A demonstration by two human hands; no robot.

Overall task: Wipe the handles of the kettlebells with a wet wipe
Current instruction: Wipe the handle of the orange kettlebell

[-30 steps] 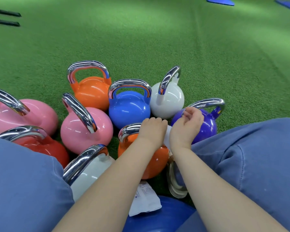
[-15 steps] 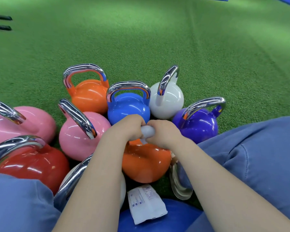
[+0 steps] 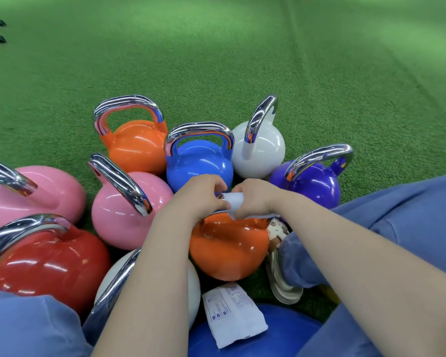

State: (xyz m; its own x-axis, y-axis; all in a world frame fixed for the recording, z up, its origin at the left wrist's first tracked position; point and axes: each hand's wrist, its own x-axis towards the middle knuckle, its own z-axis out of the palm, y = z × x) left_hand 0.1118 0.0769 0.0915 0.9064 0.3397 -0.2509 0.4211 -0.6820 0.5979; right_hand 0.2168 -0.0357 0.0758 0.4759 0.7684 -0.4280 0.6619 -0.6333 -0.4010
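Green turf floor (image 3: 216, 60) carries a tight cluster of kettlebells, and the near orange kettlebell (image 3: 227, 248) sits in its middle, just in front of the blue kettlebell (image 3: 198, 161). Both hands meet over its handle, which they hide. The left hand (image 3: 198, 199) curls round the handle's left part, and the right hand (image 3: 252, 202) pinches the white wet wipe (image 3: 233, 202) wrapped over the bar. To wipe well, the person would likely keep the wipe snug round the whole bar and slide it end to end, with the left hand steadying. The wipe packet (image 3: 234, 313) lies nearest the person.
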